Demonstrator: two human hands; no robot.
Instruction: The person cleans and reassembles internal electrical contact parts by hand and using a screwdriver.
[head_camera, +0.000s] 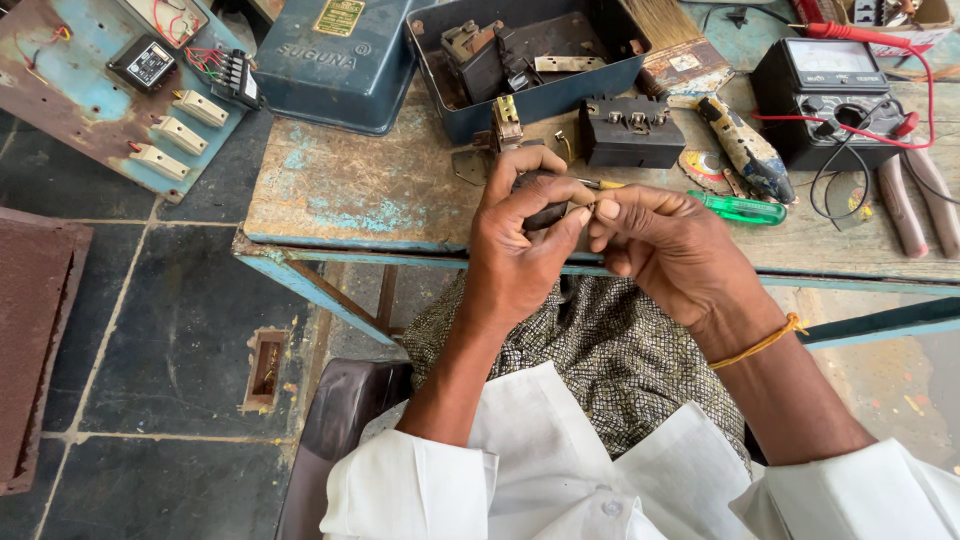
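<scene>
Both hands are working right at the near edge of the desk (330, 190), out over the person's lap, so there's open air beneath them and a bare patch of worn blue-and-wood top to the left. To the right it's crowded: a green-handled screwdriver (742, 208) lies just beside the right hand (672, 250), and a pair of pliers (920, 205) sits near the far right end.

The left hand (515, 250) has its grip clenched round a small black part (545, 205), dark and blocky, mostly hidden by the fingers (only its top edge shows). The right hand's thumb and forefinger are pinched together right against that part; whether they hold something tiny I cannot tell.

Count with me: one black meter (835, 100) with red and black leads at the back right, one black terminal block (632, 130) just behind the hands, one open blue metal box (530, 60) with its lid (335, 65) lying beside it, one blue panel (110, 90) off the desk to the left carrying three pale fuse holders (180, 135).
</scene>
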